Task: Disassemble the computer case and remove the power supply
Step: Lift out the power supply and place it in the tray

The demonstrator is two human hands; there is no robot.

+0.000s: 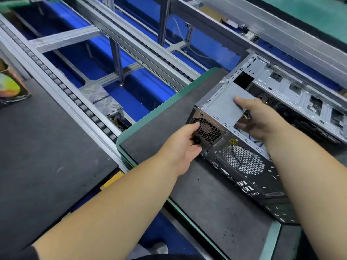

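Note:
An open metal computer case (pixel 249 177) lies on its side on a grey mat with a green rim (pixel 131 126). The grey power supply (pixel 223 104) sits in the case's upper left corner, its honeycomb fan grille facing me. My left hand (pixel 185 147) is against that rear face by the black power socket, thumb on the grille. My right hand (pixel 257 117) grips the power supply's inner end from above, thumb flat on its top plate, fingers curled down inside the case among coloured wires.
A conveyor frame of aluminium rails (pixel 120 44) over blue panels runs across the back and left. A second dark mat (pixel 47 156) lies at the left, with a colourful box (pixel 11 85) at its far edge. The case's drive bay wall (pixel 300 94) stands at the right.

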